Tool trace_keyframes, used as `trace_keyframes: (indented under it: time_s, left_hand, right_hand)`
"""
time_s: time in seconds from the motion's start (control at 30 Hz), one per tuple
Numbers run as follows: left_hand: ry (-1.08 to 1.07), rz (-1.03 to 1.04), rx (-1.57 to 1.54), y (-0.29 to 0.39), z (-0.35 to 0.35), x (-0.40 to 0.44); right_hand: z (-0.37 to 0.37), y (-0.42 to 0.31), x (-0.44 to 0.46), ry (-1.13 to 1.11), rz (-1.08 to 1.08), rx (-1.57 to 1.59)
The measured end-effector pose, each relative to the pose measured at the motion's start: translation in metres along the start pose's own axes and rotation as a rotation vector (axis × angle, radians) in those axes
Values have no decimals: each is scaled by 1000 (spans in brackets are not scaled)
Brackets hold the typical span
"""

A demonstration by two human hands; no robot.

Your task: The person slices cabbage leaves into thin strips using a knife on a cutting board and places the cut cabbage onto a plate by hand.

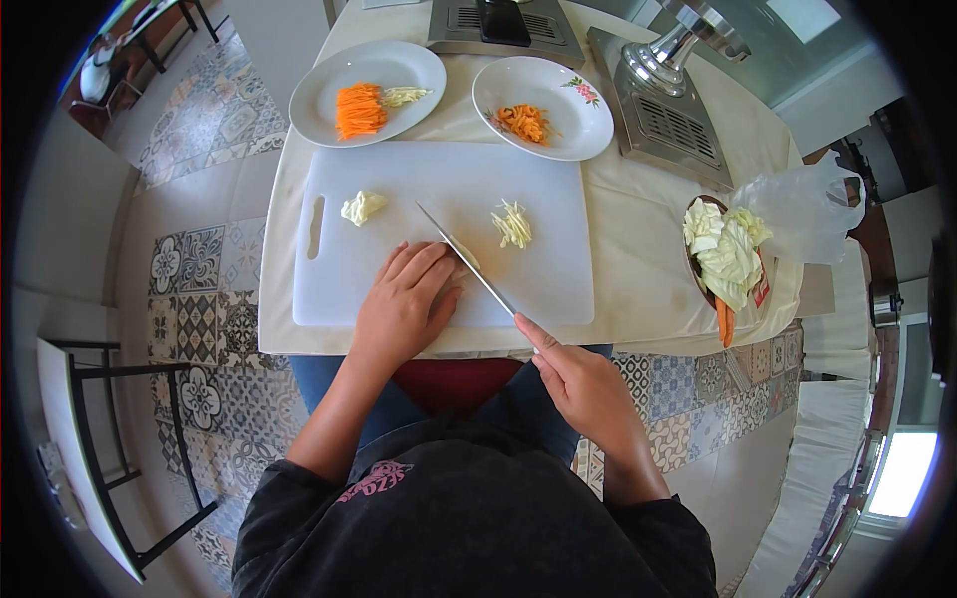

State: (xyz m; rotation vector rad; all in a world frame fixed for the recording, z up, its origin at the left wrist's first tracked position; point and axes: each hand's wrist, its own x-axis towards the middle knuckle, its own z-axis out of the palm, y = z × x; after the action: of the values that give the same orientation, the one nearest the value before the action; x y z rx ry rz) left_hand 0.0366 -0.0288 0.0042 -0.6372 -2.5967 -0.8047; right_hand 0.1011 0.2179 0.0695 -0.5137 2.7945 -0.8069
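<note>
My right hand (578, 379) grips the handle of a kitchen knife (478, 272), its blade slanting up and left over the white cutting board (399, 289). My left hand (414, 294) presses its bent fingers down on a piece of cabbage (465, 255) right beside the blade. Most of that piece is hidden under the fingers and the knife. Toward the board's left lies a folded chunk of cabbage (363, 207). A small heap of cabbage strips (512, 225) rests on the right part of the board.
Behind the board stand a plate (414, 65) with carrot sticks (360, 111) and pale strips, and a flowered plate (588, 130) with carrot shavings (525, 124). A bowl of cabbage leaves (726, 249), carrots (725, 321) and a plastic bag (807, 204) are at right. Metal appliances (678, 130) stand behind.
</note>
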Motion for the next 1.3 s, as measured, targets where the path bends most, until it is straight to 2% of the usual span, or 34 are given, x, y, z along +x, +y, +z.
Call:
trace_keyframes:
  time_s: [0.23, 0.43, 0.83, 1.13, 1.3]
  left_hand:
    - [-19, -9, 12, 0, -1, 1]
    - [-7, -70, -2, 4, 1, 1]
    - [102, -164, -19, 10, 13, 3]
    - [115, -146, -56, 7, 17, 2]
    - [143, -138, -53, 6, 19, 2]
  right_hand:
    - [0, 2, 2, -17, 7, 23]
    - [3, 8, 6, 40, -35, 260]
    - [-28, -3, -14, -183, 193, 267]
    - [-20, -14, -5, -135, 149, 244]
    - [-3, -6, 20, -49, 36, 281]
